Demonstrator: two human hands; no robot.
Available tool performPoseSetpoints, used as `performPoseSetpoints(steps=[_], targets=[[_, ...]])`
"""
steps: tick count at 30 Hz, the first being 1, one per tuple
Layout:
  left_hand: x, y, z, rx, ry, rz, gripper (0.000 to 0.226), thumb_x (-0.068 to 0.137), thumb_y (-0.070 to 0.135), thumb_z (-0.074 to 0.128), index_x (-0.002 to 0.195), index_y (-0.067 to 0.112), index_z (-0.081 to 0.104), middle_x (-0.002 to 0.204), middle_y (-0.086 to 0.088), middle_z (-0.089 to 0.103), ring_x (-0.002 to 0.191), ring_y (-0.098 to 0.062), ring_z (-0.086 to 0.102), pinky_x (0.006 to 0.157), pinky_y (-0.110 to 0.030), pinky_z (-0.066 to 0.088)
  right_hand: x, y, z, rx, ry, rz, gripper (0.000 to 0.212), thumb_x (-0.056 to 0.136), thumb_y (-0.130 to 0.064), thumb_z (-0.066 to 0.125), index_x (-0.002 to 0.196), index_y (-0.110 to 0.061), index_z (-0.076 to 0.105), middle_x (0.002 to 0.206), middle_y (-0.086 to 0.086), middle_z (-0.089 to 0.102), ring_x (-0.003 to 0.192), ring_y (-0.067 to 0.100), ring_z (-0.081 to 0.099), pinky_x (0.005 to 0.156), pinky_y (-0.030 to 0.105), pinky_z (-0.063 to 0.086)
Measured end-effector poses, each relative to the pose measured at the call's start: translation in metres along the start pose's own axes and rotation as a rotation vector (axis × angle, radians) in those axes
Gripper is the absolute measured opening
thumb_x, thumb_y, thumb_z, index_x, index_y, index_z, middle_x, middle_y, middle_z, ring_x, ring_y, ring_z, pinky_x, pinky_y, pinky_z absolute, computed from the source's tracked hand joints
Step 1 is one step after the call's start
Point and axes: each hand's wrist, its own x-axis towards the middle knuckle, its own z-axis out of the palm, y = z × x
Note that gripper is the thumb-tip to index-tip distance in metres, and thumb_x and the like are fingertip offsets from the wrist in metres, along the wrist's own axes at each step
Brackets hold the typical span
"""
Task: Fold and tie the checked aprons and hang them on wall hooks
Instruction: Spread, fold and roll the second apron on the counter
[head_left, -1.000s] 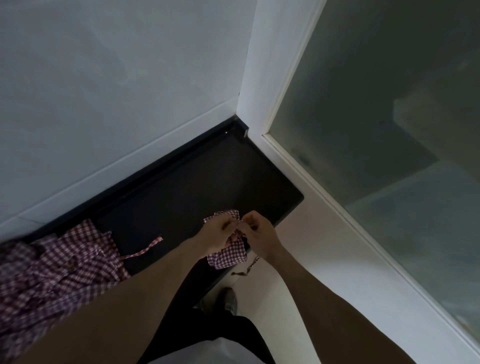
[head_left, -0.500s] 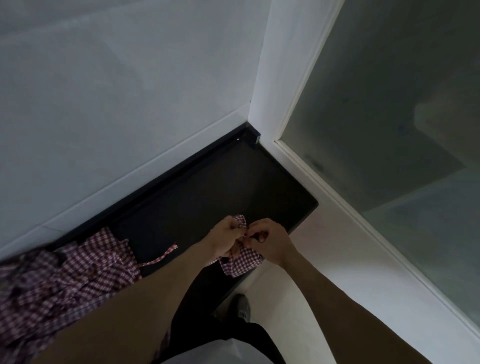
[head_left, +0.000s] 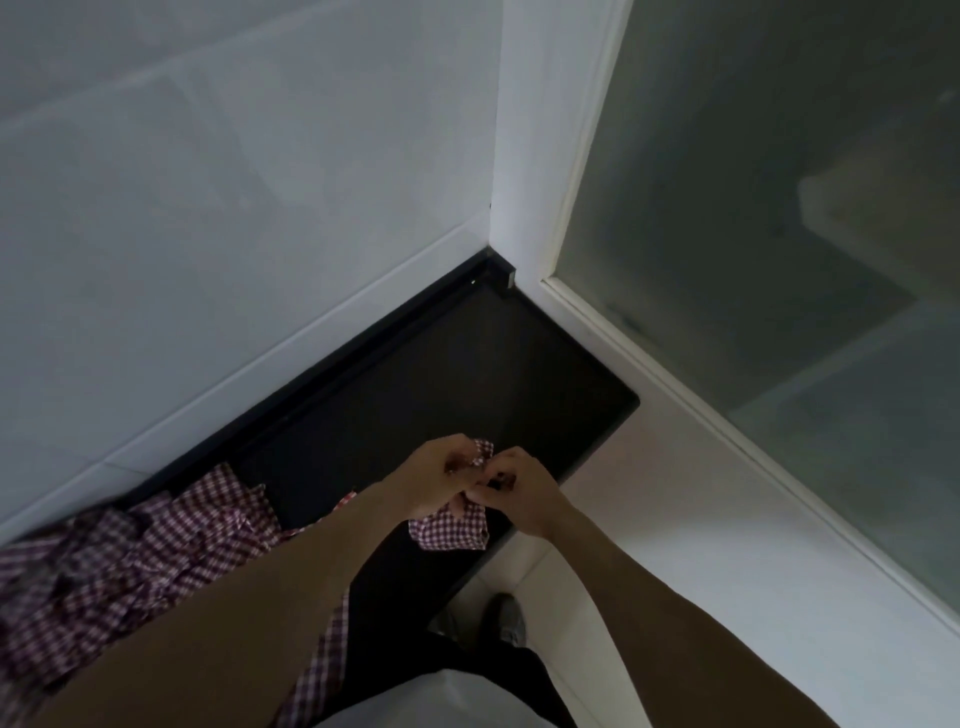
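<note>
Both hands meet over the small folded bundle of red-and-white checked apron cloth (head_left: 453, 530): the left hand (head_left: 439, 480) and the right hand (head_left: 514, 493) are pinched together on its upper part, fingers curled tight on what looks like a tie, though the knot itself is hidden between them. Below the grip the bundle hangs loose, just above the front edge of the dark, flat countertop (head_left: 467, 374).

Soft, light cotton, by the look of it — it will slump and unfold if let go, so the best hold is probably at the tied band, not the free corners. Left of the grip, well apart, a crumpled heap of the same checked aprons (head_left: 135, 561) lies on the counter.

Beyond the grip the counter is bare up to the pale wall (head_left: 234, 208); right of it the counter ends at a rounded corner near a frosted glass panel (head_left: 779, 208) — room is tighter there. No hooks are in view.
</note>
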Motion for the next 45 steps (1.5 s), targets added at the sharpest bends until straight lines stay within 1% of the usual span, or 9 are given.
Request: performPoseSetpoints(steps=[7, 10, 15, 19, 21, 27, 36, 42, 45], targets=[[0.002, 0.002, 0.006, 0.123, 0.337, 0.03, 0.01, 0.087, 0.022, 0.074, 0.09, 0.022, 0.064, 0.09, 0.007, 0.065, 0.082, -0.005, 0.063, 0.072, -0.019, 0.047, 0.007, -0.006, 0.003, 0.067, 0.101, 0.095, 0.015, 0.089, -0.027, 0.069, 0.093, -0.012, 0.069, 0.106, 0.004, 0.056, 0.093, 0.013, 0.056, 0.081, 0.024, 0.043], [0.001, 0.005, 0.015, 0.138, 0.401, 0.039, 0.013, 0.089, 0.021, 0.072, 0.084, 0.022, 0.059, 0.079, 0.005, 0.065, 0.065, -0.007, 0.064, 0.061, -0.016, 0.047, 0.006, -0.004, 0.001, 0.051, 0.169, 0.096, 0.014, 0.089, -0.028, 0.07, 0.091, -0.014, 0.071, 0.098, 0.0, 0.065, 0.089, 0.013, 0.06, 0.081, 0.027, 0.046], [-0.01, 0.001, 0.028, 0.371, 0.39, 0.096, 0.015, 0.093, 0.019, 0.066, 0.086, 0.016, 0.053, 0.077, 0.009, 0.059, 0.073, -0.006, 0.058, 0.07, -0.028, 0.049, 0.0, -0.005, 0.003, -0.031, 0.113, 0.081, 0.026, 0.093, -0.033, 0.066, 0.094, -0.008, 0.074, 0.093, 0.004, 0.071, 0.085, 0.018, 0.065, 0.08, 0.032, 0.05], [-0.01, 0.002, 0.027, 0.089, 0.405, -0.128, 0.012, 0.095, 0.018, 0.064, 0.096, 0.009, 0.056, 0.091, -0.01, 0.065, 0.074, -0.019, 0.064, 0.058, -0.027, 0.052, -0.006, -0.003, 0.018, -0.066, 0.249, 0.027, 0.009, 0.091, -0.02, 0.066, 0.1, -0.02, 0.066, 0.102, -0.003, 0.065, 0.093, 0.011, 0.062, 0.087, 0.031, 0.053], [-0.009, 0.001, 0.027, -0.061, 0.409, -0.217, 0.015, 0.094, 0.017, 0.065, 0.102, 0.006, 0.059, 0.093, -0.016, 0.067, 0.068, -0.018, 0.064, 0.055, -0.024, 0.049, -0.01, 0.0, 0.022, -0.043, 0.328, -0.018, 0.017, 0.086, -0.015, 0.068, 0.099, -0.024, 0.061, 0.101, -0.007, 0.059, 0.092, 0.007, 0.059, 0.086, 0.027, 0.052], [-0.009, -0.002, 0.033, -0.201, 0.43, -0.243, 0.023, 0.093, 0.025, 0.068, 0.103, 0.004, 0.065, 0.087, -0.023, 0.073, 0.062, -0.025, 0.065, 0.055, -0.031, 0.047, -0.016, 0.013, 0.018, -0.074, 0.197, -0.139, 0.022, 0.084, -0.022, 0.072, 0.105, -0.017, 0.067, 0.103, 0.0, 0.065, 0.094, 0.013, 0.062, 0.088, 0.029, 0.051], [-0.013, 0.0, 0.033, -0.157, 0.426, -0.26, 0.019, 0.095, 0.022, 0.065, 0.103, 0.005, 0.065, 0.083, -0.02, 0.072, 0.053, -0.017, 0.066, 0.046, -0.027, 0.047, -0.007, 0.004, 0.018, -0.185, 0.085, -0.037, 0.023, 0.085, -0.04, 0.072, 0.076, -0.029, 0.054, 0.09, -0.003, 0.05, 0.078, 0.014, 0.052, 0.071, 0.028, 0.044], [-0.008, -0.001, 0.038, -0.078, 0.518, -0.307, 0.013, 0.093, 0.023, 0.068, 0.095, 0.011, 0.066, 0.08, -0.007, 0.07, 0.058, -0.017, 0.07, 0.051, -0.027, 0.057, -0.014, 0.003, 0.016, -0.171, 0.062, -0.11, 0.042, 0.082, -0.043, 0.076, 0.078, -0.001, 0.067, 0.08, 0.012, 0.06, 0.074, 0.011, 0.044, 0.064, 0.019, 0.033], [-0.006, 0.0, 0.04, -0.03, 0.563, -0.303, 0.009, 0.092, 0.023, 0.069, 0.091, 0.015, 0.066, 0.076, -0.005, 0.071, 0.056, -0.012, 0.07, 0.051, -0.023, 0.056, -0.017, 0.005, 0.014, -0.21, 0.044, -0.108, 0.026, 0.081, -0.032, 0.074, 0.078, -0.006, 0.07, 0.084, 0.009, 0.062, 0.077, 0.008, 0.043, 0.067, 0.025, 0.035]])
